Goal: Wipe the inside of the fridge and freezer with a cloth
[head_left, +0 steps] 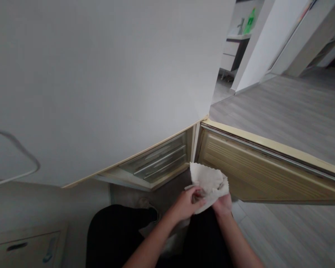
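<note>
2 bare hands hold 1 cloth (208,176). At far left, a pale cord (19,144) bends in a loop against the white surface (123,74); lower down is a panel (33,255) with 1 dark slot. Next come 2 black-clad legs (114,230). Beyond them, under the white surface's yellowish edge, an open compartment (162,160) shows ribbed, glassy parts.

The left hand (185,204) has its fingers curled narrow, holding the cloth's near left side. The cloth, off-white, crumpled and wavy-edged, is between the hands, above the legs and near the compartment's right corner. The right hand (223,204) supports its right side from below; its fingers are mostly hidden, so their spread I cannot tell.

Farther right, a yellowed, ribbed door (254,167) stands open over the grey floor (290,108). In the background, 1 tap (241,26) and 1 green bottle (249,21) stand on a counter (237,37).
</note>
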Demonstrator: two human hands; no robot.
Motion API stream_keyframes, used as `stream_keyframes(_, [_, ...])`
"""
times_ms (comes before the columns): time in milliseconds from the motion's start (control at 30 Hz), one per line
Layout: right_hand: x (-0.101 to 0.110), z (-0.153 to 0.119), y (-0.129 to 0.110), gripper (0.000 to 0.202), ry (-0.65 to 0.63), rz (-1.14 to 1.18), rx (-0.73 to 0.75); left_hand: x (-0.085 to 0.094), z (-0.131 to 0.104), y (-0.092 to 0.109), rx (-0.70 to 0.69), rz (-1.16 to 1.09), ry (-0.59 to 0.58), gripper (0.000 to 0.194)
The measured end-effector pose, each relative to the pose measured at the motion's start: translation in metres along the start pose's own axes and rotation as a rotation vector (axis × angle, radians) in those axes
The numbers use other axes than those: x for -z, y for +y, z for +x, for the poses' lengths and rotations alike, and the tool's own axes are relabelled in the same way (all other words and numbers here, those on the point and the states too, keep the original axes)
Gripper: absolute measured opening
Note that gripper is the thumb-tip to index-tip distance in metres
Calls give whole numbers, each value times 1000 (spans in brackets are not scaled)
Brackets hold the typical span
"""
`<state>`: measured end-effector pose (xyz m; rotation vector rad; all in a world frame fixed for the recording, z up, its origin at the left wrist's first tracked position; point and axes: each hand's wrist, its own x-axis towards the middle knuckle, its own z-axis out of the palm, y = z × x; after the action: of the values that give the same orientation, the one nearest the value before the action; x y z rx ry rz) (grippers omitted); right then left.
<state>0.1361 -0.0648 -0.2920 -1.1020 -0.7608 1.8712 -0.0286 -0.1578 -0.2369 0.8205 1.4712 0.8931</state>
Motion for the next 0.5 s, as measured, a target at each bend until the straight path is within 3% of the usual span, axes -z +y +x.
stream_keyframes(33, [3,8,-5,61,10,88,-24,10,18,-13,182,-167,55,63])
stream_keyframes(67, [5,14,-7,55,20,178,-55,22,37,-27,275,-220,80,65])
stream_keyframes(167, [2,22,-4,48,13,310,-135,61,88,-65,389,-341,219,50])
stream_keyframes(267, [-12,24,2,57,-41,250,-177,99,127,-88,417,-460,472,36])
stream_keyframes(367, [-27,26,2,65,-86,198,-201,129,154,-97,397,-573,688,31])
stream_keyframes(500, [-37,28,-2,72,-129,154,-216,150,175,-102,320,-743,834,33])
